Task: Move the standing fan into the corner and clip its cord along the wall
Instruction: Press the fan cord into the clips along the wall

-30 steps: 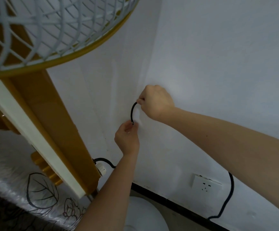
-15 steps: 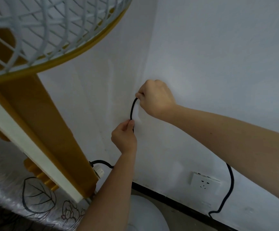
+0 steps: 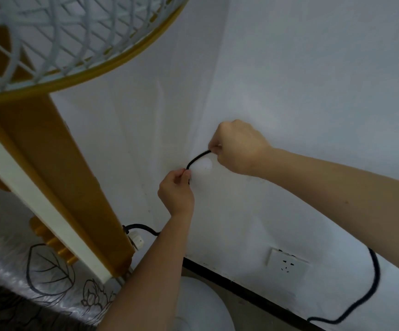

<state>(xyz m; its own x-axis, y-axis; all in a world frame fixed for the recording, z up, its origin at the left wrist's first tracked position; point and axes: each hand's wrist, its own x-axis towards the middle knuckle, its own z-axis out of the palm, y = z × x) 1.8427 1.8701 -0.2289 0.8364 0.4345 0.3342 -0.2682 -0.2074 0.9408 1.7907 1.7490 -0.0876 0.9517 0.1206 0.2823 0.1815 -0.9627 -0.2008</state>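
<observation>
Fingers (image 3: 214, 149) of my right hand (image 3: 237, 149) and left hand (image 3: 175, 193) pinch the cord (image 3: 197, 158) arched over the clip (image 3: 202, 167) in the corner, fan (image 3: 50, 149) at nine o'clock; I should press the cord flat into the clip.

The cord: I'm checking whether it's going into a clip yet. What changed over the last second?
Little changed. The short arc of cord between the hands now curves over a small round white piece on the wall, which was barely visible earlier; whether it is a clip is unclear. The left hand and right hand still pinch the cord. The fan, outlet and slack cord are as before.
</observation>
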